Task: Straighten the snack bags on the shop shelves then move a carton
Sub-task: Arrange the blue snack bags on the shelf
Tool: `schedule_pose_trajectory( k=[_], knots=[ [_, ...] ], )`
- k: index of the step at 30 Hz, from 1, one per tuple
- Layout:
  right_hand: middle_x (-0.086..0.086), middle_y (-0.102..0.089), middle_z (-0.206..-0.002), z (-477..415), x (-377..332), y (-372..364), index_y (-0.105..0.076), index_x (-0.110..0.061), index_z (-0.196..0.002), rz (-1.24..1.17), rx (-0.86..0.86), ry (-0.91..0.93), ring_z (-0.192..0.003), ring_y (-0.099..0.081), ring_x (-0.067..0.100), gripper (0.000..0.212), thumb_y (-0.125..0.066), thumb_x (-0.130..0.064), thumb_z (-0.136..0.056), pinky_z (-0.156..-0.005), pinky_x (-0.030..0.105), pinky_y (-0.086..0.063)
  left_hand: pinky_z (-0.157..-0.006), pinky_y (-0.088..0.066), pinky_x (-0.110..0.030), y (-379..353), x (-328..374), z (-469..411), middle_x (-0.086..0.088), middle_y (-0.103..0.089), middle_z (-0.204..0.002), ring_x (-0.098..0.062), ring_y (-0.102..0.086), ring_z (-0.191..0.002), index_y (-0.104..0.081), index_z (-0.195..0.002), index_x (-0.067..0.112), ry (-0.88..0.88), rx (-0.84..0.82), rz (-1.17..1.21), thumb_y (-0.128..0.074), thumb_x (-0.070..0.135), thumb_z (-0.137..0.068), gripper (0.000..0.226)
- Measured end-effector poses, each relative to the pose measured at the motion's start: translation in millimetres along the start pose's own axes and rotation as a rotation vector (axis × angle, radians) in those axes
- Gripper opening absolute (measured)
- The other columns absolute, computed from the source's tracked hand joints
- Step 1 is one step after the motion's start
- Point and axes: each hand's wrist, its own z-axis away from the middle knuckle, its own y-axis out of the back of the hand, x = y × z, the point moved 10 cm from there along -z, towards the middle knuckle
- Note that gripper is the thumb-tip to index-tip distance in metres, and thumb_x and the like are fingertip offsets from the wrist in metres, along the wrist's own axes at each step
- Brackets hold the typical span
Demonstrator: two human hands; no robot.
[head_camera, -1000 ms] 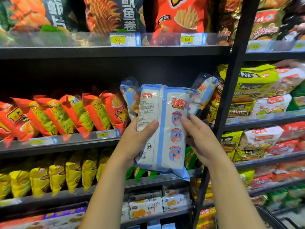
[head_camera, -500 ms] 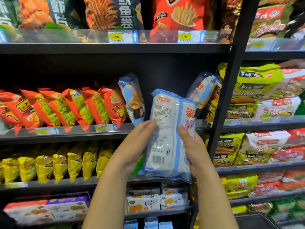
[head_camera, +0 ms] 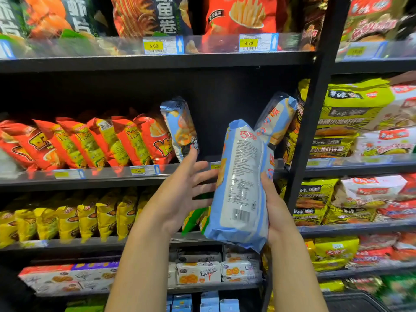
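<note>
Shop shelves [head_camera: 157, 61], three blue bags, right hand [head_camera: 278, 210] holding one [head_camera: 242, 188]

1. Two bare forearms rise from the bottom edge of the head view, each ending in a bare hand.
2. The left hand [head_camera: 182, 194] wears no glove, ring or band that shows; its fingers are slim, and motion blur softens their outlines.
3. The right hand [head_camera: 275, 212] is likewise ungloved, with no ring showing on the part that can be seen; much of its fingers is hidden.
4. Neither wrist carries a watch or bracelet.
5. No sleeve or cuff shows on either arm; both are bare down to the frame edge.
6. Fingernails cannot be made out at this sharpness.
</note>
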Motion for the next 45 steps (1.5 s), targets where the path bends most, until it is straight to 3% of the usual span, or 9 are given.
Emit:
schedule_pose_trajectory(
  k=[4, 7, 9, 15, 19, 27, 32, 38, 45],
  knots=[
    [0.009, -0.078, -0.118, 9.0, -21.1, -15.7, -0.064, -0.023, -0.133, 0.240, 0.026, 0.125, -0.108, -0.076, 0.030, 0.056, -0.072, -0.048, -0.084, -0.100, 0.058, -0.056, -0.090, -0.059, -0.036, -26.2, -4.6, -1.7, 0.013, -0.080, -0.113, -0.006, -0.076, -0.104, -0.069, -0.127, 0.031, -0.009, -0.089, -0.142, -0.044, 0.064, -0.102, 0.048],
    [0.003, -0.080, -0.110, 15.1, -31.1, -29.5, -0.065, -0.026, -0.128, 0.447, 0.056, 0.180, -0.100, -0.078, 0.024, 0.048, -0.063, -0.057, -0.092, -0.097, 0.054, -0.059, -0.104, -0.056, -0.048, -28.0, -15.3, -10.8, 0.009, -0.077, -0.124, -0.018, -0.074, -0.114, -0.066, -0.132, 0.038, -0.025, -0.045, -0.220, -0.061, 0.078, -0.088, 0.060],
    [0.002, -0.081, -0.106, 18.3, -33.1, -31.3, -0.066, -0.028, -0.126, 0.495, 0.062, 0.157, -0.097, -0.079, 0.022, 0.054, -0.050, -0.068, -0.093, -0.095, 0.052, -0.060, -0.105, -0.054, -0.054, -14.6, -21.0, -17.4, 0.012, -0.077, -0.122, -0.019, -0.074, -0.113, -0.065, -0.129, 0.043, -0.067, 0.067, -0.258, -0.067, 0.087, -0.074, 0.070],
    [-0.003, -0.078, -0.117, 29.1, -47.9, -28.7, -0.067, -0.038, -0.131, 0.485, -0.002, 0.168, -0.106, -0.076, 0.021, 0.075, -0.025, -0.081, -0.085, -0.098, 0.056, -0.057, -0.102, -0.056, -0.048, -6.2, -41.5, -13.2, -0.006, -0.078, -0.121, -0.028, -0.076, -0.111, -0.071, -0.131, 0.028, 0.059, 0.054, 0.077, -0.059, 0.060, -0.097, 0.048],
    [0.008, -0.078, -0.113, 34.5, -56.8, -32.1, -0.063, -0.024, -0.136, 0.402, -0.040, 0.214, -0.087, -0.075, 0.024, 0.080, -0.025, -0.077, -0.089, -0.075, 0.043, -0.058, -0.095, -0.059, -0.043, -1.4, -49.4, -14.1, -0.011, -0.076, -0.125, -0.027, -0.075, -0.110, -0.078, -0.124, 0.023, 0.099, 0.023, 0.242, -0.059, 0.068, -0.090, 0.060],
    [-0.007, -0.079, -0.113, 38.1, -50.9, -41.6, -0.066, -0.035, -0.123, 0.495, -0.049, 0.219, -0.105, -0.076, 0.014, 0.071, -0.038, -0.082, -0.077, -0.091, 0.041, -0.060, -0.088, -0.061, -0.045, -1.5, -30.3, -10.4, -0.004, -0.078, -0.121, -0.027, -0.076, -0.110, -0.067, -0.134, 0.029, -0.075, 0.057, 0.099, -0.062, 0.061, -0.086, 0.058],
    [-0.002, -0.079, -0.115, 41.0, -46.7, -45.8, -0.064, -0.022, -0.129, 0.576, -0.083, 0.265, -0.103, -0.077, 0.017, 0.049, -0.072, -0.046, -0.088, -0.083, 0.035, -0.063, -0.104, -0.055, -0.055, 3.4, -15.6, -7.1, 0.010, -0.075, -0.128, -0.017, -0.072, -0.118, -0.061, -0.134, 0.034, -0.233, 0.129, -0.174, -0.077, 0.078, -0.072, 0.078],
    [-0.002, -0.081, -0.103, 43.6, -53.4, -29.5, -0.069, -0.016, -0.113, 0.641, -0.117, 0.361, -0.098, -0.076, 0.011, 0.041, -0.074, 0.012, -0.085, -0.079, 0.024, -0.059, -0.106, -0.054, -0.049, 9.3, -14.4, -0.2, 0.006, -0.071, -0.131, -0.016, -0.067, -0.124, -0.053, -0.139, 0.034, -0.336, -0.016, -0.371, -0.085, 0.030, -0.073, 0.074],
    [-0.007, -0.079, -0.115, 49.6, -56.5, -29.6, -0.075, -0.021, -0.119, 0.708, -0.182, 0.447, -0.111, -0.073, 0.009, 0.043, -0.079, -0.017, -0.077, -0.089, 0.020, -0.057, -0.114, -0.046, -0.044, 7.4, -9.0, 7.7, 0.006, -0.061, -0.146, -0.014, -0.056, -0.138, -0.057, -0.138, 0.046, -0.415, -0.123, -0.455, -0.083, 0.007, -0.080, 0.075]
  ],
)
